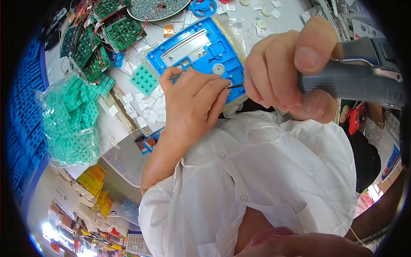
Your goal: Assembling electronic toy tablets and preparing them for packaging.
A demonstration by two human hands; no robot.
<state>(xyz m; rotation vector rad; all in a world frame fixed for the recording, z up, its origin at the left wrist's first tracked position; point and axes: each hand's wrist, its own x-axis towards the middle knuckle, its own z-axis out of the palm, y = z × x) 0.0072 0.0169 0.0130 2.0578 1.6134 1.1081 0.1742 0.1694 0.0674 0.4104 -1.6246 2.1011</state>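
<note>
A blue plastic housing [222,51] lies open side up, with a silvery strip window and round and square openings. My left hand [192,96] rests across its near edge, fingers bent and fingertips pinched together by a corner; what they hold, if anything, is hidden. In my right hand [291,73], raised to the right, is a grey power screwdriver [355,83] with a metal lever along its body. A thin dark shaft [236,86] runs from behind my right fingers to my left fingertips. Under the housing is a clear bag with yellowish padding [227,28].
Green circuit boards [124,32] with wires pile up at the back left. A bag of green rubber keypads [70,124] sits at the left, and a loose keypad [143,80] beside the housing. A round tray of small metal pieces [158,8] stands behind. White paper squares [150,115] lie scattered.
</note>
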